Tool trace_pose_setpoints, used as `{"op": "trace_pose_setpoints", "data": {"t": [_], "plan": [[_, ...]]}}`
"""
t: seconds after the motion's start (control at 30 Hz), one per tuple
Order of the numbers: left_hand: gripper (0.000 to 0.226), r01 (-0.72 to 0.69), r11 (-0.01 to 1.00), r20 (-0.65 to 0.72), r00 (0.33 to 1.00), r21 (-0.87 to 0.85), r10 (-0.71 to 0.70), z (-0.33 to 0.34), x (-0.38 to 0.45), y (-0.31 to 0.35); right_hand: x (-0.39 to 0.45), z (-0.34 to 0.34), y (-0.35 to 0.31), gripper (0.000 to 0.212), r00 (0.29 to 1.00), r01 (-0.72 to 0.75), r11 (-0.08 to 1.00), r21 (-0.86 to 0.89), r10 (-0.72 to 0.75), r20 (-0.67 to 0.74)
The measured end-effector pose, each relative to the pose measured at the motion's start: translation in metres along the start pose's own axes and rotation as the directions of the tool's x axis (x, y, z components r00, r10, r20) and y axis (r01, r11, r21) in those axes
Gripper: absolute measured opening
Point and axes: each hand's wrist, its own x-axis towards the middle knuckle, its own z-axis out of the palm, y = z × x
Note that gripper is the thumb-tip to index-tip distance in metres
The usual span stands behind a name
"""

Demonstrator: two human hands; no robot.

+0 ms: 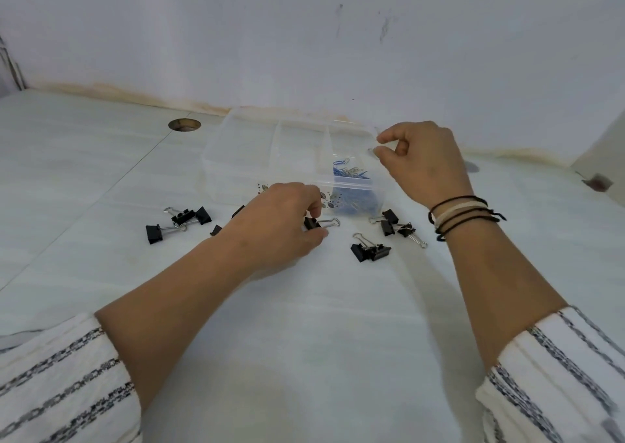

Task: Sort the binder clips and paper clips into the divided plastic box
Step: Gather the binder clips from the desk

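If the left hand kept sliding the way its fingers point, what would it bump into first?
The left hand pinches a black binder clip and points right. Going straight on, it would probably first meet the clip cluster near the box's front right corner, though depth is hard to judge.

Both forearms reach forward, bare below pushed-up striped sleeves. The left hand [280, 221] sits low over the middle of the worktop, knuckles up, thumb and fingers curled in a pinch. The right hand [421, 158] is raised nearer the far edge, its thumb and forefinger pinched together, cords round the wrist.
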Motion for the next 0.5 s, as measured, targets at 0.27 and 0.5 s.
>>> {"op": "trace_pose_setpoints", "data": {"t": [0.27,0.5], "plan": [[0.016,-0.002,0.997,-0.007,1.000,-0.076,0.002,-0.004,0.000,0.005,-0.019,-0.049,-0.007,0.019,0.803,0.044,0.995,-0.091,0.019,0.596],[0.027,-0.023,0.942,0.034,0.999,-0.335,0.037,-0.020,-0.002,0.005,-0.030,-0.017,0.000,0.027,0.599,0.018,0.980,-0.200,0.149,0.787]]}}
